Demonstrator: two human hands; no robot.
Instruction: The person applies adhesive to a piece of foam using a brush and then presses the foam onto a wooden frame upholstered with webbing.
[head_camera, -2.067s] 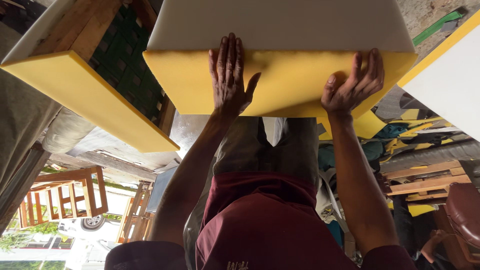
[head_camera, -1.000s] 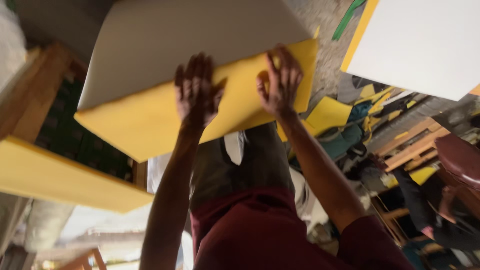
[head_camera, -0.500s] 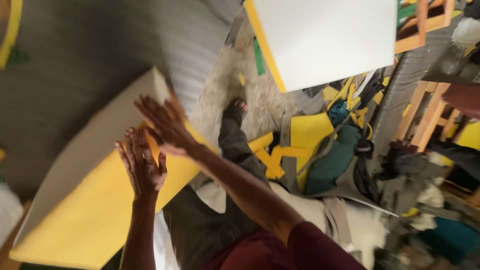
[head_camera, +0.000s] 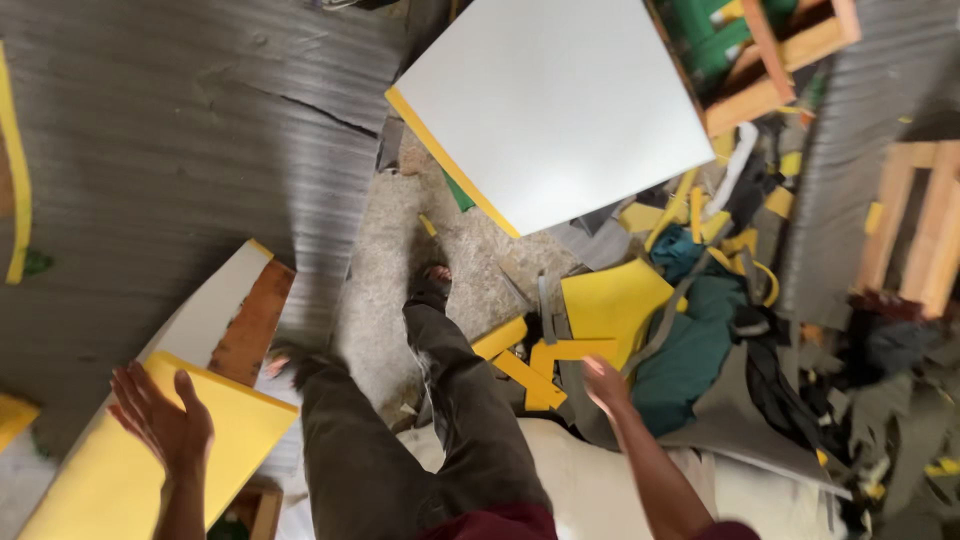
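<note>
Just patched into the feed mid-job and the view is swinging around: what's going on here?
A person stands among foam offcuts, looking down. The left hand is open over a yellow foam slab at the lower left, touching it or just above it. The right hand hangs open and empty over yellow foam scraps and teal fabric. A large white-faced foam panel lies ahead on the floor.

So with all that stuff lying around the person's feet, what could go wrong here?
The yellow foam scraps and tangled straps right by the front foot could trip the person. The yellow foam slab under the left hand rests partly on a wooden frame and might slide off. The right hand holds nothing, so there is little to steady a stumble.
</note>
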